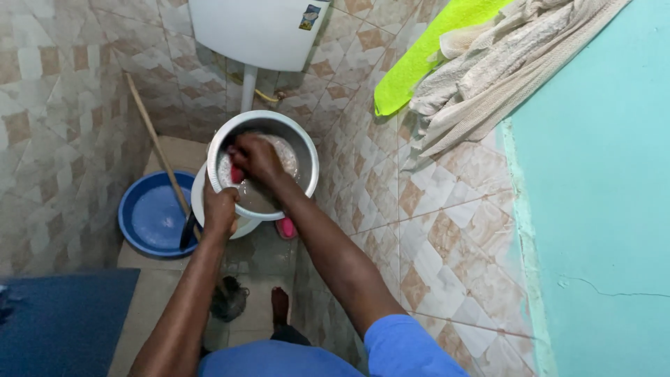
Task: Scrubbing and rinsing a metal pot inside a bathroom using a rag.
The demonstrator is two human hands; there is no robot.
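A round metal pot (307,157) with soapy water inside is held tilted over the white toilet bowl (197,199). My left hand (220,209) grips the pot's near rim. My right hand (257,159) is inside the pot, fingers closed around a small red scrubber (236,174) pressed against the inner wall.
A blue basin (150,216) sits on the floor to the left, with a wooden stick (157,150) leaning over it. The white cistern (258,28) hangs on the tiled back wall. Towels and a bright green cloth (426,56) lie on the tiled ledge at right. A pink item (285,227) lies below the pot.
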